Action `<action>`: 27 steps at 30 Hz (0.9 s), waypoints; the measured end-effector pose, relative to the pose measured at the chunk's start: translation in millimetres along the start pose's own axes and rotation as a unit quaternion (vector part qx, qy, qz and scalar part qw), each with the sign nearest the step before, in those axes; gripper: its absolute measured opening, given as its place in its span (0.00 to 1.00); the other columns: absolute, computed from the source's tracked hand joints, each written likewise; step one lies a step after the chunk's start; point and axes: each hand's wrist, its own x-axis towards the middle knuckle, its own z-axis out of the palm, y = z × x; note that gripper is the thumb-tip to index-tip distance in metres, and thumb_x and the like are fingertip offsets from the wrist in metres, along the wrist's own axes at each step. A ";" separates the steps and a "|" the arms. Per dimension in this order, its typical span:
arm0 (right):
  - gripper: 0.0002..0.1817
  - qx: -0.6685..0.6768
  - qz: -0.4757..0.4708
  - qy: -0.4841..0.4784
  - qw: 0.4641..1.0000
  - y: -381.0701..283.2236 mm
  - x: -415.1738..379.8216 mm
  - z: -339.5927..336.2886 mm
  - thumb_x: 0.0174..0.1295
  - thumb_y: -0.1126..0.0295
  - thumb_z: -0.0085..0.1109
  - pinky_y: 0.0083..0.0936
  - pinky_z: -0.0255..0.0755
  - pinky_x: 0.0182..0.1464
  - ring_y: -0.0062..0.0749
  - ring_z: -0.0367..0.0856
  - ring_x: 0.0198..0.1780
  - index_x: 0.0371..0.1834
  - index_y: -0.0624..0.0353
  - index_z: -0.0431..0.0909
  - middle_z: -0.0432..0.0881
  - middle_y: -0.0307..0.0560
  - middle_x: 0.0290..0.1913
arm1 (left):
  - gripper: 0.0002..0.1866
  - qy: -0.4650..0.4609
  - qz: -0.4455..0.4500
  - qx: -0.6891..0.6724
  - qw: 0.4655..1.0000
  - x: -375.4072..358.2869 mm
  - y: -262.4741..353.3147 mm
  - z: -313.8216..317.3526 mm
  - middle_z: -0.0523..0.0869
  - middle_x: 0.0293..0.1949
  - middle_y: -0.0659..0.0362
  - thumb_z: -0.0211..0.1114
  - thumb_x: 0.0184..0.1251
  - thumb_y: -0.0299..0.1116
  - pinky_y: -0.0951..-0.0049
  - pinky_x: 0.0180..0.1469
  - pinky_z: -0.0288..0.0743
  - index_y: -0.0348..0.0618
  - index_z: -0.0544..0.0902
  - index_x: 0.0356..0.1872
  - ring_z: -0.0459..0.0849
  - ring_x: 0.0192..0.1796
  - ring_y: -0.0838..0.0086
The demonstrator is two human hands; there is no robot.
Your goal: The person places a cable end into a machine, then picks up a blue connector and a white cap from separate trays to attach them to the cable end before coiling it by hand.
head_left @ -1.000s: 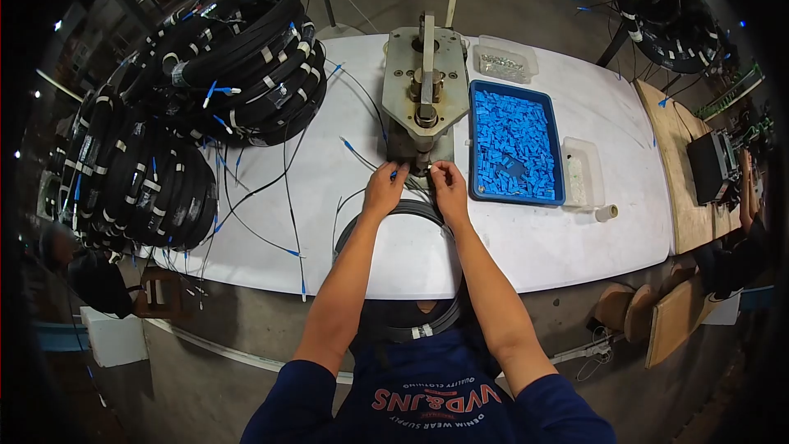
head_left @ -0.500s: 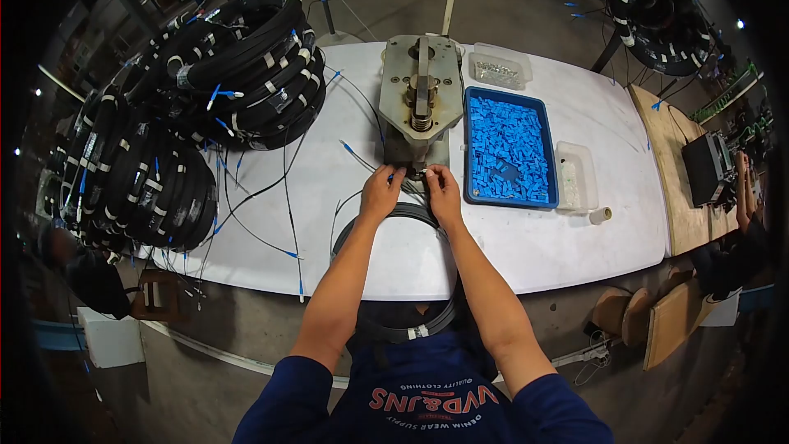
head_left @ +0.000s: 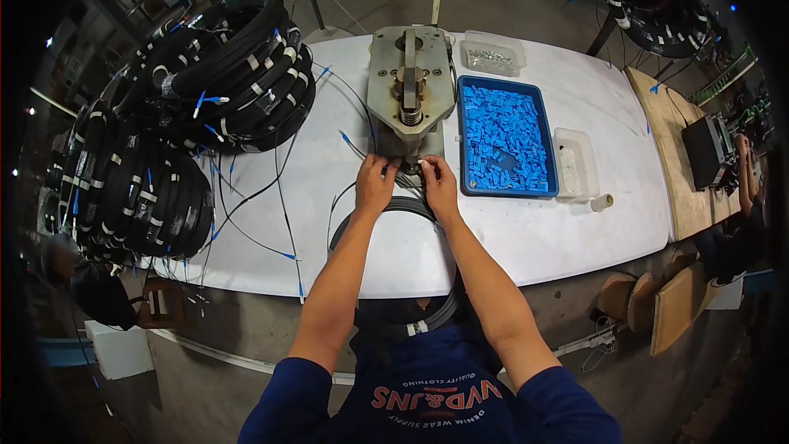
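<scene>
A grey metal bench press (head_left: pixel 388 97) with a spring and lever on top stands in front of me. At its foot, my left hand (head_left: pixel 376 185) is closed, fingertips pinched together close under the press head. Opposite it, my right hand (head_left: pixel 440 189) also pinches, with a small pale spot at its fingertips. What lies between the fingers is too small and covered to name. A coil of black cable (head_left: pixel 417 205) lies below both hands, its lower part hanging over the table edge against my shirt. Some strands of it run up between the hands.
Right of the press sits a blue tray (head_left: pixel 509 193) of small blue parts, beside clear plastic boxes (head_left: pixel 590 166) and a small roll (head_left: pixel 602 202). Bundled black cable coils (head_left: pixel 238 66) with blue-tipped ends crowd the left. A co-worker's arm (head_left: pixel 745 168) shows at far right.
The view has shifted slightly, moving the press and trays up and left in the picture. Both hands stay at the foot of the press, with only small finger movement.
</scene>
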 end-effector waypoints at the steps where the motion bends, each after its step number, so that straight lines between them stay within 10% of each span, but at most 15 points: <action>1: 0.10 -0.002 0.005 0.002 1.000 0.0 0.3 0.4 0.73 0.69 0.58 0.16 0.70 0.41 0.16 0.74 0.36 0.50 0.63 0.80 0.82 0.36 0.35 | 0.18 -0.003 -0.002 0.003 1.000 0.6 -1.4 0.5 0.81 0.39 0.47 0.65 0.71 0.43 0.56 0.47 0.74 0.32 0.84 0.37 0.81 0.43 0.49; 27: 0.09 0.004 0.005 0.003 1.000 -1.9 -0.8 0.6 0.73 0.70 0.58 0.15 0.70 0.41 0.15 0.75 0.36 0.50 0.63 0.81 0.83 0.37 0.37 | 0.18 -0.009 -0.020 -0.025 0.999 1.1 -6.0 1.2 0.82 0.40 0.47 0.65 0.70 0.42 0.58 0.49 0.74 0.33 0.85 0.38 0.81 0.46 0.50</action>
